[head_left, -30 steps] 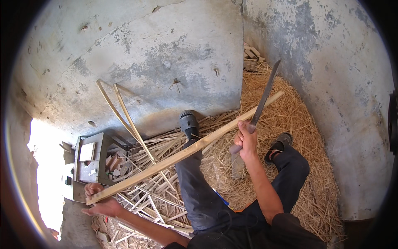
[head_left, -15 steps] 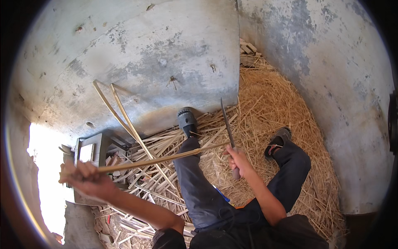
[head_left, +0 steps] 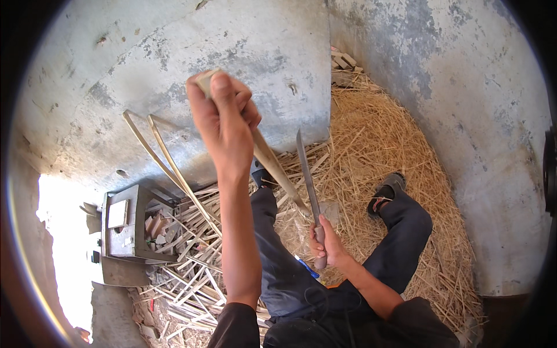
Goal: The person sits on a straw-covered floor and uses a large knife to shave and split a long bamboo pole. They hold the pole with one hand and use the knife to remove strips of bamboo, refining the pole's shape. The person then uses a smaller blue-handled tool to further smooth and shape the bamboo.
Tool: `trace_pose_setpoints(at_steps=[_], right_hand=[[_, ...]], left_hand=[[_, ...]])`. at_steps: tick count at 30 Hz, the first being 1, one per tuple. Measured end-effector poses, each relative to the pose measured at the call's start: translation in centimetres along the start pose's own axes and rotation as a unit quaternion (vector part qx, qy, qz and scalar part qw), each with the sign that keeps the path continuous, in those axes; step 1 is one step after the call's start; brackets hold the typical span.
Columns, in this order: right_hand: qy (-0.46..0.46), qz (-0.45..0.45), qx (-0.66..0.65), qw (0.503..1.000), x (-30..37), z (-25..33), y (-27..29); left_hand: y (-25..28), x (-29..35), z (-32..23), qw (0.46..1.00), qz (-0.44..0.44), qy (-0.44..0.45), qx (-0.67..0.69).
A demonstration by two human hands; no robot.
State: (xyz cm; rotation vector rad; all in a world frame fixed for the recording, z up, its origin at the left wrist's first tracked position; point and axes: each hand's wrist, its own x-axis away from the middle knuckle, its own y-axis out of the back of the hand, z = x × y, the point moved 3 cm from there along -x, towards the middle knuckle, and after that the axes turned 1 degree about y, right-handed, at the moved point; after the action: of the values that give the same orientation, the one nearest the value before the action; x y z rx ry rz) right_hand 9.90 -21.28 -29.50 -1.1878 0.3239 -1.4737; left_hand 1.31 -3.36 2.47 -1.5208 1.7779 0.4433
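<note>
My left hand (head_left: 223, 124) is raised high, left of the middle, closed around one end of a bamboo strip (head_left: 277, 171). A pale squared end pokes out by the thumb, and the rest slants down to the right, its lower end close to the knife blade. Whether strip and blade touch I cannot tell. In my right hand (head_left: 332, 246), low between my thighs, is the handle of a long knife (head_left: 307, 174). Its narrow dark blade points up and away from me.
Two long bamboo strips (head_left: 174, 168) lean against the wall (head_left: 272, 98). At left lies a grey wooden box-like stand (head_left: 125, 226) beside heaped split strips (head_left: 191, 284). Straw-like shavings (head_left: 383, 139) cover the floor at right. My shoes (head_left: 390, 188) rest among them.
My left hand has swung up and to the right, turning the bamboo strip from nearly level to steeply slanted. The knife has shifted slightly left and down in my right hand.
</note>
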Motion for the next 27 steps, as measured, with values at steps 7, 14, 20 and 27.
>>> trace_pose_setpoints(at_steps=[7, 14, 20, 27], right_hand=[[0.116, 0.046, 0.027, 0.992, -0.1, 1.9, -2.3], [0.040, -0.010, 0.044, 0.998, -3.3, -0.6, -0.6], [0.045, 0.021, 0.017, 0.999, -2.1, 1.8, -2.5], [0.060, 0.047, 0.036, 0.996, -3.0, 0.3, -2.2]], left_hand=[[-0.6, -1.4, 1.0, 1.000, -0.014, 0.016, -0.015], [0.0, -1.2, 1.2, 0.999, -0.014, 0.018, -0.025], [2.0, -1.2, 0.9, 0.999, -0.008, 0.016, 0.027], [2.0, -1.2, 0.7, 0.999, -0.029, 0.024, 0.001]])
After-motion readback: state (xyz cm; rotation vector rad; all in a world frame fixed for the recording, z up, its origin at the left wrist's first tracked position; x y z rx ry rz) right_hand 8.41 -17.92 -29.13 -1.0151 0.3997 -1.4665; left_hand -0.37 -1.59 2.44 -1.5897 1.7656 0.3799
